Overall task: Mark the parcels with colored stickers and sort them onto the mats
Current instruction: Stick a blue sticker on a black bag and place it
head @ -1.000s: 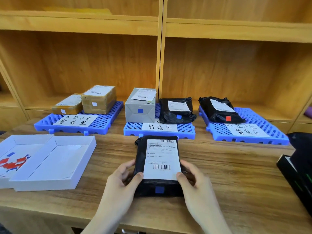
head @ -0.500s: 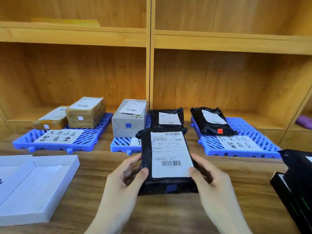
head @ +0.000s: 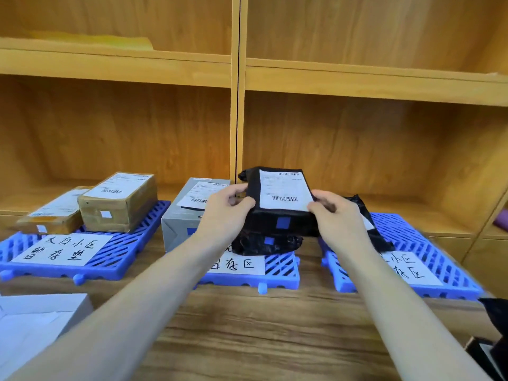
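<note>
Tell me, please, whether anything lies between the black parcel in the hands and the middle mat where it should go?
Yes. A black bag parcel with a blue sticker already lies on the middle mat, directly under the held parcel. The grey box fills the mat's left side, so little bare mat shows.

Grey box (head: 181, 224) left of middle mat's black parcel (head: 264, 244); right clear

Held black plastic-wrapped parcel (head: 277, 215) covers most of the crumpled black bag parcel (head: 265, 244) beneath. Forearms hide parts of the handwritten white paper labels (head: 242, 264). White shallow cardboard box (head: 35, 325) cut off at the left edge.
</note>
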Action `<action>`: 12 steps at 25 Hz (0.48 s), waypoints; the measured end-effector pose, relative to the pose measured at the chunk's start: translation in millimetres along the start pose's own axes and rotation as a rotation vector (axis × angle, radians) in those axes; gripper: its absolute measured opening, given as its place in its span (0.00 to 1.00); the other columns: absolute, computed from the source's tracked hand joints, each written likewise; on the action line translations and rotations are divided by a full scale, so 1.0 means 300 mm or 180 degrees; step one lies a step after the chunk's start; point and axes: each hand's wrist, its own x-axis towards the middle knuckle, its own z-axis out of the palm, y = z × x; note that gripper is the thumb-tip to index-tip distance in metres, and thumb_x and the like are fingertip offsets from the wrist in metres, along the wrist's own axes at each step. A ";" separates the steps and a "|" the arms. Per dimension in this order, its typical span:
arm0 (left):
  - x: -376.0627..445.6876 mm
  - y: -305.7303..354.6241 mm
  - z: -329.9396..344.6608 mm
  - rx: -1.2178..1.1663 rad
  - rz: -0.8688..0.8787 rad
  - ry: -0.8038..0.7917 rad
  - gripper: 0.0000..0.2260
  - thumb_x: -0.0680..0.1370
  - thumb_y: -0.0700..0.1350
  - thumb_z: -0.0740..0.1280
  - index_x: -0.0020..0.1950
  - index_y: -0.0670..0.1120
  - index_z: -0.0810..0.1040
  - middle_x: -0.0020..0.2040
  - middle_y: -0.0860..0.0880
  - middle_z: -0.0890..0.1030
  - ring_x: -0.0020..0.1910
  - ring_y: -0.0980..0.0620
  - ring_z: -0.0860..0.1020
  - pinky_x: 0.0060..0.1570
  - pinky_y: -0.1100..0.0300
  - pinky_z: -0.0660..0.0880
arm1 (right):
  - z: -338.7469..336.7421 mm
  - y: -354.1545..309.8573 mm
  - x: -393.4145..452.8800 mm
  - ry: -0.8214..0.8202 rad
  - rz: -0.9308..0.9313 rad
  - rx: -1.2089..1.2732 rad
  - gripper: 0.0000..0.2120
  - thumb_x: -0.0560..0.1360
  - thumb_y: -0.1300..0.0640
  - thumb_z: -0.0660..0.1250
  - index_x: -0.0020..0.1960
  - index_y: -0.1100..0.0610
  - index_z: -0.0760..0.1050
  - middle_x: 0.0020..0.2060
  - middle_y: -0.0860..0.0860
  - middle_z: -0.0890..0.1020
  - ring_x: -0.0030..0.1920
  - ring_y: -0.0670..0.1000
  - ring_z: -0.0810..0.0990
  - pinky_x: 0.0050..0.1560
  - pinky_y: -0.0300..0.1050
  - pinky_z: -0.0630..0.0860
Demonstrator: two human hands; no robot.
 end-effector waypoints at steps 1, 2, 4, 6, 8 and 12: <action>0.044 -0.010 0.009 0.0092 -0.0015 -0.0001 0.12 0.79 0.40 0.65 0.54 0.56 0.81 0.41 0.59 0.85 0.41 0.61 0.83 0.42 0.69 0.76 | 0.013 0.010 0.045 0.0013 0.0038 0.0002 0.10 0.77 0.62 0.65 0.54 0.51 0.82 0.46 0.42 0.84 0.48 0.42 0.80 0.50 0.33 0.71; 0.087 -0.024 0.017 0.0181 -0.0067 0.0037 0.12 0.79 0.40 0.65 0.59 0.52 0.80 0.45 0.56 0.85 0.46 0.58 0.83 0.48 0.66 0.77 | 0.030 0.017 0.080 0.0008 0.0107 0.0027 0.10 0.77 0.62 0.65 0.48 0.48 0.81 0.42 0.39 0.83 0.45 0.41 0.79 0.49 0.34 0.71; 0.155 -0.051 0.030 0.0295 -0.0153 0.0090 0.12 0.79 0.40 0.65 0.60 0.50 0.79 0.46 0.54 0.83 0.49 0.54 0.81 0.53 0.62 0.76 | 0.064 0.047 0.144 -0.0024 0.0227 -0.0003 0.13 0.77 0.63 0.66 0.44 0.44 0.77 0.38 0.36 0.80 0.41 0.39 0.77 0.49 0.37 0.71; 0.207 -0.079 0.042 0.0434 -0.0184 0.0104 0.10 0.79 0.40 0.64 0.58 0.50 0.78 0.42 0.53 0.80 0.45 0.54 0.79 0.47 0.65 0.74 | 0.100 0.089 0.198 -0.0039 0.0325 -0.0024 0.11 0.77 0.62 0.66 0.45 0.45 0.78 0.38 0.37 0.79 0.40 0.45 0.78 0.48 0.43 0.72; 0.257 -0.112 0.052 0.0655 -0.0237 0.0100 0.15 0.79 0.41 0.63 0.66 0.47 0.76 0.46 0.49 0.83 0.47 0.54 0.80 0.51 0.62 0.75 | 0.128 0.130 0.241 -0.0082 0.0398 -0.0042 0.10 0.77 0.61 0.66 0.52 0.49 0.80 0.42 0.41 0.81 0.46 0.48 0.78 0.52 0.45 0.75; 0.335 -0.171 0.077 0.1092 -0.0356 -0.0054 0.21 0.79 0.41 0.61 0.73 0.44 0.69 0.53 0.42 0.83 0.46 0.47 0.80 0.52 0.55 0.77 | 0.160 0.205 0.288 -0.0156 0.0603 -0.0065 0.16 0.77 0.59 0.67 0.64 0.56 0.79 0.56 0.49 0.81 0.57 0.49 0.79 0.60 0.44 0.74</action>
